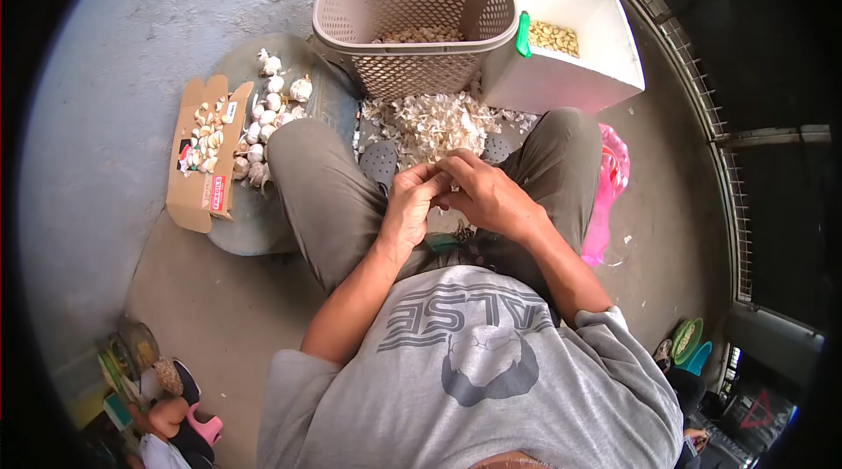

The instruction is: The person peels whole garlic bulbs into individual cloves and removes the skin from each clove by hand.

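My left hand (409, 204) and my right hand (488, 192) meet between my knees, fingers pinched together. A small bit shows between them, but the fingers cover it and I cannot make it out. Below them on the floor spreads a pile of papery garlic peels (438, 127). To the left, garlic bulbs (267, 118) lie on a dark rounded surface. Beside the bulbs is an opened cardboard box (189, 197) holding loose garlic cloves (207, 137).
Ahead stands a brown perforated basket (417, 74) with garlic inside. Right of it, a white foam box (561, 87) contains peeled cloves (554, 37); a green object (524, 35) hangs on its rim. A pink mesh bag (601, 206) lies by my right knee. Another person (167, 416) sits at lower left.
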Demonstrator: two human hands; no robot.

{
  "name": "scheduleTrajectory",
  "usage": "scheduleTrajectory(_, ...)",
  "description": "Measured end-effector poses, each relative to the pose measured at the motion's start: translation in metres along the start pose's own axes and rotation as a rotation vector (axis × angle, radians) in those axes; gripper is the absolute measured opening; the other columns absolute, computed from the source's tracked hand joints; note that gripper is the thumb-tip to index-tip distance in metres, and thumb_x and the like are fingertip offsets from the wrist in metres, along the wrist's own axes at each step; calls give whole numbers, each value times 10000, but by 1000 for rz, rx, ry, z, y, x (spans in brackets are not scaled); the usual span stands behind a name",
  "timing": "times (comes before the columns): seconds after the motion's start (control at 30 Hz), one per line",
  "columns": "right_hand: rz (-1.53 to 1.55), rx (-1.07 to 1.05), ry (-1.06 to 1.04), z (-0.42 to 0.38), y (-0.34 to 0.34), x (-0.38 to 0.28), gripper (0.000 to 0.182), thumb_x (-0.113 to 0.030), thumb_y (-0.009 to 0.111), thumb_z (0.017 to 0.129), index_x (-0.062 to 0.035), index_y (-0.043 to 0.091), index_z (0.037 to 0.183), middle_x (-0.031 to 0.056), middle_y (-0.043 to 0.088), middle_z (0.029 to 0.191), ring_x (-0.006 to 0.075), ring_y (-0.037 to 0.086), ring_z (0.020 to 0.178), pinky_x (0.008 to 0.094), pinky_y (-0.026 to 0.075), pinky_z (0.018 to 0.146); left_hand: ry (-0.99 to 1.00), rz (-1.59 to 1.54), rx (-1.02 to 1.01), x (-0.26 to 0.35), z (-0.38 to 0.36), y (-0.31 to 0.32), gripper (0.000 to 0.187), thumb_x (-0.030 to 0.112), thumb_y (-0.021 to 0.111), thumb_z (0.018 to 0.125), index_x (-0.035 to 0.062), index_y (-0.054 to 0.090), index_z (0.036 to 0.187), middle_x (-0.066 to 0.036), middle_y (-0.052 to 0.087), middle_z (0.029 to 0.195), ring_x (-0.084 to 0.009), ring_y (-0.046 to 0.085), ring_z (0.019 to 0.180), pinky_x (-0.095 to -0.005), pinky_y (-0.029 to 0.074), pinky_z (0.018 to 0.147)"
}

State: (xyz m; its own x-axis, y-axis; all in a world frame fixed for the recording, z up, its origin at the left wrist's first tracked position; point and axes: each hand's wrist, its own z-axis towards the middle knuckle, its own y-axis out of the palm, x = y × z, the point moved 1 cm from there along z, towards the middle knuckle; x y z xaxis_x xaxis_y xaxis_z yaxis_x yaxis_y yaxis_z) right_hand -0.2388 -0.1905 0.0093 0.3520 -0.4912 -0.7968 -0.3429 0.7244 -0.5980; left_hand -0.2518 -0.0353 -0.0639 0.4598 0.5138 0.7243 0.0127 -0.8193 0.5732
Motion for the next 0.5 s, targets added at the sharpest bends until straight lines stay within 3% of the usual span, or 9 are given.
scheduleTrajectory(0.1,-26,-145,27,6,-15,9,228,-86,723,859,28,640,1038,197,660,936,382,672,948,429,537,793,-18,116,-96,-7,2,-9,276,266,674,1006,3,717,1076,-30,680,818,-86,626,686,-233,498,601)
scheduleTrajectory(0.17,44,-190,-1,12,-30,11,196,-111,720,872,32,660,993,193,679,874,352,687,825,415,534,717,-18,101,-152,-4,0,-6,338,322,667,1011,-3,712,1096,-38,689,853,-95,646,710,-240,506,610)
scheduleTrajectory(0.27,-55,-229,53,33,-63,2,263,-158,739,861,32,704,1041,219,696,842,322,693,766,417,542,708,-15,-25,-181,-3,-1,-6,446,403,622,1025,-17,680,1164,-91,709,940,-182,691,758,-312,554,659)
scheduleTrajectory(0.3,-59,-49,63,38,-70,7,293,-128,759,863,18,701,1110,162,708,830,260,703,764,399,548,696,-26,-42,-167,-3,-1,-5,472,420,616,1024,-22,672,1177,-97,707,961,-191,695,774,-321,557,658)
scheduleTrajectory(0.33,147,86,113,48,-78,17,409,-60,756,877,-9,646,1267,117,714,892,217,706,787,363,555,676,-36,-58,-153,0,-1,-5,497,437,610,1024,-27,665,1191,-102,705,982,-200,698,789,-329,560,657)
scheduleTrajectory(0.37,196,320,84,62,-80,22,513,-9,735,900,-26,561,1382,115,702,978,188,696,809,316,552,674,-44,-72,-140,1,-1,-4,523,455,605,1023,-33,657,1205,-108,703,1003,-209,702,805,-338,562,656)
scheduleTrajectory(0.4,95,494,-24,76,-90,28,499,3,715,915,-24,553,1386,96,688,946,163,670,840,300,539,681,-43,-59,-142,2,0,-5,557,484,606,1014,-34,646,1214,-113,693,1047,-211,702,842,-342,568,663)
scheduleTrajectory(0.47,68,651,-101,82,-103,28,453,27,686,925,-21,571,1361,72,681,915,148,644,874,288,526,701,-35,-60,-121,6,-3,0,556,486,613,1012,-30,647,1217,-94,683,1043,-195,697,813,-322,562,645)
scheduleTrajectory(0.5,145,632,-66,75,-105,25,422,39,678,921,-20,596,1330,68,686,915,157,643,877,291,526,714,-28,-62,-107,8,-4,1,555,487,617,1011,-27,647,1218,-84,678,1041,-187,695,798,-312,559,637)
